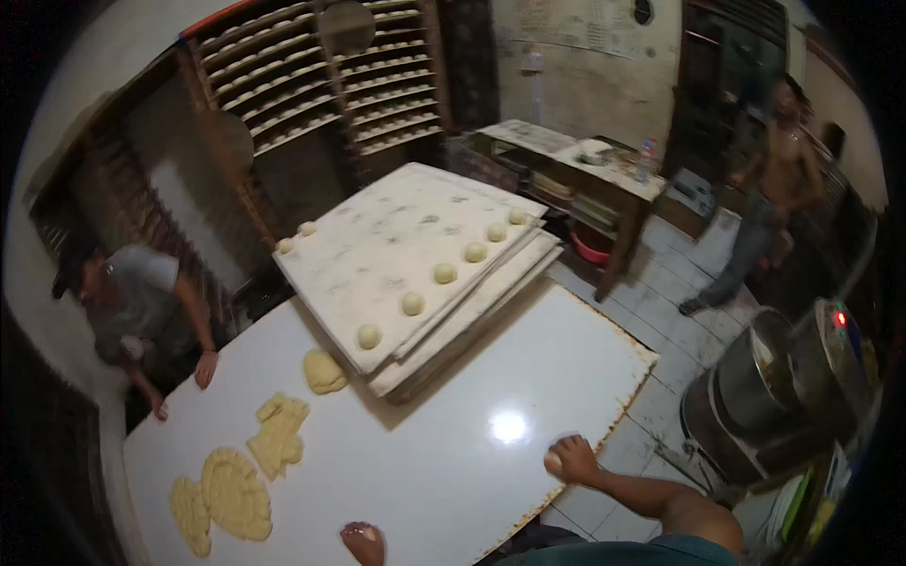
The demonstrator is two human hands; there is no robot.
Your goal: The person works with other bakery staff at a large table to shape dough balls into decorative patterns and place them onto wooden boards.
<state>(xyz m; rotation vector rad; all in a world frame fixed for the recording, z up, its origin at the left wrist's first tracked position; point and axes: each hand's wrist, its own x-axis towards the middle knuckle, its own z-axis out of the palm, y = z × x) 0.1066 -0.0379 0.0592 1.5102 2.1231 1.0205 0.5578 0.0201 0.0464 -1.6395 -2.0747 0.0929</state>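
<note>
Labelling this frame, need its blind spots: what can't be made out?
All in the head view:
Bare left hand: anything beneath is hidden by the hand itself; wrist cut off by the lower edge.
Pale dough piece: full shape, covered by the bare right hand.
Lower floured white boards: tops, mostly hidden by the floured white rectangular top board.
Small pale pieces on the tall brown rack: exact count, too small and blurred.

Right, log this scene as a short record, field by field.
Left hand: low over the white table; its grip is unclear
Right hand: curled around a pale dough ball near the table's right edge
Dough pieces: several, toward the table's left
Tray stack: far side of the table; eight balls on top
Co-workers: one at left, one standing at right
</note>
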